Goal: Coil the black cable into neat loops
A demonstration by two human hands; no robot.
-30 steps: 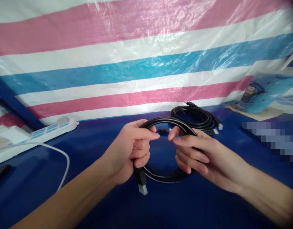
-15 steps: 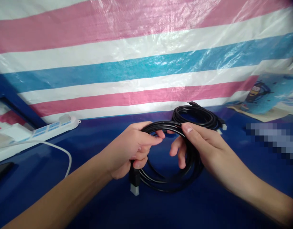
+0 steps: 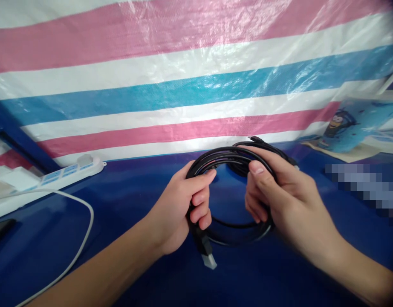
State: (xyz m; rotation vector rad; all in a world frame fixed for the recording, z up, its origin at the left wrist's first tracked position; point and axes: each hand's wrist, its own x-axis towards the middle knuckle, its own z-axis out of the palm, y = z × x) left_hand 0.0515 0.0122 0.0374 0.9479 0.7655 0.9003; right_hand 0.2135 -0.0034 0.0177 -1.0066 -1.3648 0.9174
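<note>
Currently, a coiled black cable point(image 3: 230, 160) is held upright above the blue table point(image 3: 126, 200), its left side gripped by the curled fingers of the left hand point(image 3: 180, 207) and its right side by the right hand point(image 3: 276, 192), with a plug point(image 3: 206, 254) hanging below.

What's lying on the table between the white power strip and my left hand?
In the head view, only the power strip's white cord curving over the blue table; otherwise bare up to the left hand.

Power strip point(image 3: 68, 171) left, second cable coil point(image 3: 281, 154) behind hands.
</note>
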